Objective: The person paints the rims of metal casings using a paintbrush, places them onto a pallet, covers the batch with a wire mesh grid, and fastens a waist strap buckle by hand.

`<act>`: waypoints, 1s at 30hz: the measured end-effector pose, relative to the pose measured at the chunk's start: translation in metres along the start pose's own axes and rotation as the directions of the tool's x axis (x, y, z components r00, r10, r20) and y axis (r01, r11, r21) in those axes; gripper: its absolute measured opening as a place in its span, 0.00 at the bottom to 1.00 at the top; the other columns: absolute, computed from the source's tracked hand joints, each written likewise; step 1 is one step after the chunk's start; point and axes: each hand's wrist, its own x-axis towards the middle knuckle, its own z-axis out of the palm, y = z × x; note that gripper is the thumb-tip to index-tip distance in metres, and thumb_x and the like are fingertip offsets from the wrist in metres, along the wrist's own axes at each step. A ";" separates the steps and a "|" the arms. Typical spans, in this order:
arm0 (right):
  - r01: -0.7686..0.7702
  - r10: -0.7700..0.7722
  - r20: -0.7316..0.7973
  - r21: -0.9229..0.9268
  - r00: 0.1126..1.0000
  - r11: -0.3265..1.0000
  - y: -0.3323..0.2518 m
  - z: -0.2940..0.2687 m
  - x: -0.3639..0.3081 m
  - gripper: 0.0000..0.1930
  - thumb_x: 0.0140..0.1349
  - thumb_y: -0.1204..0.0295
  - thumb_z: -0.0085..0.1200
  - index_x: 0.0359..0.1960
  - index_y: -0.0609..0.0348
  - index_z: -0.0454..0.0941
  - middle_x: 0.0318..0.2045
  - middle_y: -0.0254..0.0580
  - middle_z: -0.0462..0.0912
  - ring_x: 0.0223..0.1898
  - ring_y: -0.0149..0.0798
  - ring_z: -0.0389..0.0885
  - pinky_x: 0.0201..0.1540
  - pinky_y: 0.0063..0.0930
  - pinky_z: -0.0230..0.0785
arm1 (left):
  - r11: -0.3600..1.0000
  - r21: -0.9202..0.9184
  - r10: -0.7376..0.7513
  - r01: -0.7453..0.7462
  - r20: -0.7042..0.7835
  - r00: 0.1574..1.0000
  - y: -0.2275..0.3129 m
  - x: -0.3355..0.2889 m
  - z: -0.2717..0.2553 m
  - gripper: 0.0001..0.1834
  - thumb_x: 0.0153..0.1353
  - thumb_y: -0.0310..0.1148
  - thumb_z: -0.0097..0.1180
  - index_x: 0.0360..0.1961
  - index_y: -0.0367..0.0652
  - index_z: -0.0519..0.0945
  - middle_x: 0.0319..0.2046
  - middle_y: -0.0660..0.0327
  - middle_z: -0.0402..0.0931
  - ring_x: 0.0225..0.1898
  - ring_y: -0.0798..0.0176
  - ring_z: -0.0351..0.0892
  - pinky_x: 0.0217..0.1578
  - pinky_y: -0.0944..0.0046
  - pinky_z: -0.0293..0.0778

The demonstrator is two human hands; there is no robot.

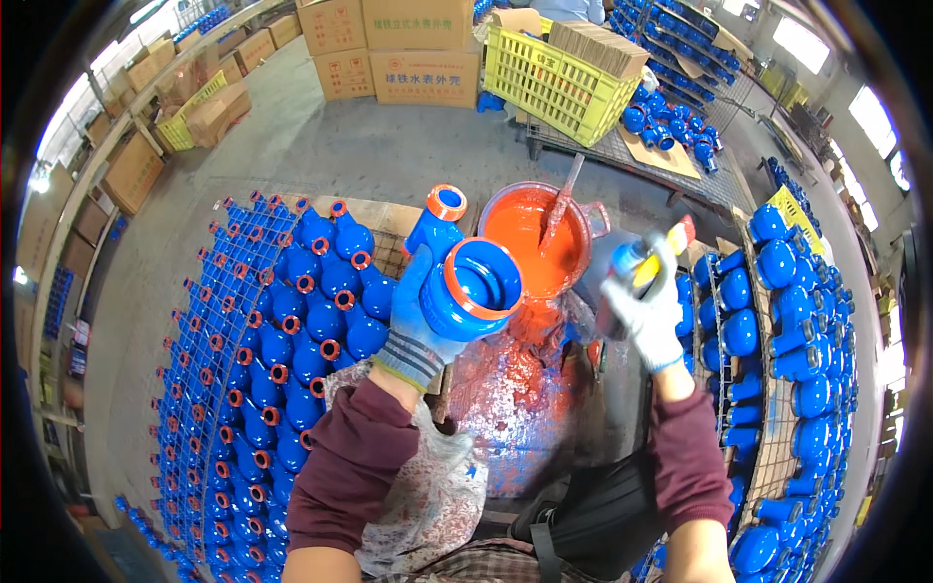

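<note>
My left hand (413, 316), in a blue-stained glove with a striped cuff, is closed round a blue meter housing (449, 306). Its wide round mouth faces up toward me, and orange paint covers that rim and the rim of its side pipe. In a white glove, my right hand (645, 319) grips a paintbrush (669, 255) with a yellow part and a reddish-orange tip. The brush is held up, apart from the housing. Some bluish, blurred surface shows by the right fingers; I cannot make out what it is. Between the hands stands a bucket of orange paint (515, 228) with a stick (564, 199) in it.
Rows of blue housings with orange rims (292, 340) fill a wire rack at left. More blue housings (807, 350) are stacked at right. Below the bucket lies a paint-smeared surface (515, 408). Farther off are a yellow crate (544, 83) and cardboard boxes (423, 73).
</note>
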 end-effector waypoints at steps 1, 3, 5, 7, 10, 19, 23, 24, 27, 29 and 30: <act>0.094 -0.089 0.155 -0.023 0.984 0.995 -0.031 -0.005 -0.008 0.30 0.46 0.70 0.68 0.52 0.62 0.70 0.45 0.45 0.77 0.46 0.38 0.77 0.50 0.32 0.71 | 1.000 0.006 0.011 -0.011 -0.008 1.000 0.003 -0.002 -0.006 0.31 0.66 0.55 0.44 0.62 0.45 0.66 0.60 0.51 0.67 0.61 0.46 0.67 0.62 0.39 0.61; 0.350 -0.374 0.260 0.135 0.890 0.927 -0.056 -0.012 -0.026 0.25 0.43 0.69 0.69 0.46 0.55 0.77 0.38 0.37 0.81 0.34 0.38 0.81 0.42 0.33 0.75 | 0.999 -0.026 -0.034 0.034 -0.008 0.999 0.002 0.003 -0.014 0.31 0.66 0.52 0.47 0.62 0.44 0.65 0.59 0.51 0.67 0.61 0.47 0.67 0.62 0.39 0.62; 0.549 -0.525 0.404 0.064 0.749 0.833 -0.082 -0.016 -0.031 0.19 0.46 0.69 0.68 0.42 0.55 0.79 0.37 0.38 0.81 0.35 0.38 0.80 0.40 0.29 0.73 | 0.996 -0.040 -0.084 0.086 0.037 0.996 -0.001 0.008 -0.023 0.30 0.65 0.49 0.49 0.62 0.42 0.64 0.58 0.51 0.68 0.60 0.48 0.68 0.61 0.41 0.63; 0.610 -0.528 0.461 -0.037 0.713 0.792 -0.087 -0.014 -0.040 0.30 0.43 0.58 0.66 0.52 0.43 0.78 0.39 0.34 0.82 0.36 0.39 0.80 0.39 0.32 0.74 | 0.996 0.027 -0.079 0.081 -0.064 0.995 -0.007 0.011 -0.027 0.32 0.65 0.55 0.43 0.63 0.45 0.64 0.60 0.50 0.67 0.60 0.46 0.67 0.60 0.39 0.63; 0.628 -0.514 0.436 -0.169 0.738 0.759 -0.094 -0.013 -0.045 0.31 0.44 0.59 0.65 0.55 0.41 0.76 0.38 0.33 0.81 0.34 0.40 0.78 0.34 0.30 0.71 | 0.993 0.085 -0.080 0.080 -0.010 0.997 -0.013 0.011 -0.021 0.31 0.64 0.49 0.50 0.63 0.42 0.63 0.58 0.50 0.69 0.58 0.48 0.70 0.60 0.43 0.65; 0.455 -0.286 0.438 -0.352 0.852 0.818 -0.114 -0.023 -0.047 0.31 0.41 0.63 0.65 0.53 0.39 0.76 0.30 0.41 0.71 0.27 0.41 0.74 0.26 0.33 0.67 | 0.961 0.277 -0.040 0.029 0.033 0.999 -0.016 0.010 -0.026 0.32 0.63 0.47 0.52 0.62 0.39 0.63 0.56 0.50 0.70 0.56 0.50 0.73 0.58 0.49 0.68; 0.221 -0.085 0.520 -0.206 0.850 0.953 -0.124 -0.025 -0.050 0.30 0.42 0.67 0.65 0.53 0.41 0.73 0.35 0.44 0.75 0.33 0.45 0.80 0.34 0.37 0.74 | 0.925 0.379 -0.037 -0.012 0.121 0.992 -0.007 0.008 -0.025 0.33 0.63 0.46 0.51 0.63 0.37 0.61 0.57 0.50 0.69 0.57 0.51 0.73 0.59 0.50 0.68; 0.146 0.010 0.590 -0.216 0.807 0.966 -0.134 -0.030 -0.048 0.30 0.44 0.67 0.66 0.53 0.43 0.71 0.40 0.45 0.77 0.37 0.48 0.81 0.40 0.37 0.75 | 0.908 0.417 -0.031 -0.036 0.153 0.988 -0.005 0.009 -0.025 0.33 0.63 0.46 0.51 0.63 0.37 0.61 0.57 0.50 0.69 0.57 0.51 0.72 0.59 0.50 0.67; 0.028 -0.034 0.572 0.019 0.820 0.999 -0.130 -0.025 -0.055 0.30 0.46 0.67 0.67 0.54 0.49 0.71 0.45 0.47 0.77 0.42 0.47 0.81 0.46 0.34 0.74 | 0.874 0.482 -0.026 -0.068 0.187 0.982 -0.003 0.005 -0.022 0.34 0.63 0.46 0.51 0.64 0.36 0.60 0.58 0.49 0.68 0.58 0.50 0.71 0.60 0.51 0.67; 0.008 -0.058 0.516 0.098 0.855 0.995 -0.128 -0.025 -0.052 0.30 0.47 0.67 0.67 0.54 0.53 0.70 0.46 0.47 0.77 0.45 0.44 0.80 0.48 0.33 0.72 | 0.911 0.409 -0.029 -0.049 0.182 0.983 -0.006 0.005 -0.023 0.34 0.63 0.47 0.50 0.64 0.36 0.60 0.59 0.49 0.67 0.59 0.50 0.71 0.60 0.50 0.66; -0.007 -0.076 0.453 0.178 0.888 0.984 -0.127 -0.025 -0.049 0.30 0.48 0.67 0.67 0.54 0.56 0.70 0.48 0.47 0.77 0.48 0.42 0.79 0.51 0.31 0.70 | 0.911 0.409 -0.024 -0.053 0.182 0.983 -0.008 0.005 -0.021 0.34 0.63 0.47 0.50 0.64 0.36 0.60 0.59 0.49 0.67 0.59 0.50 0.71 0.60 0.50 0.66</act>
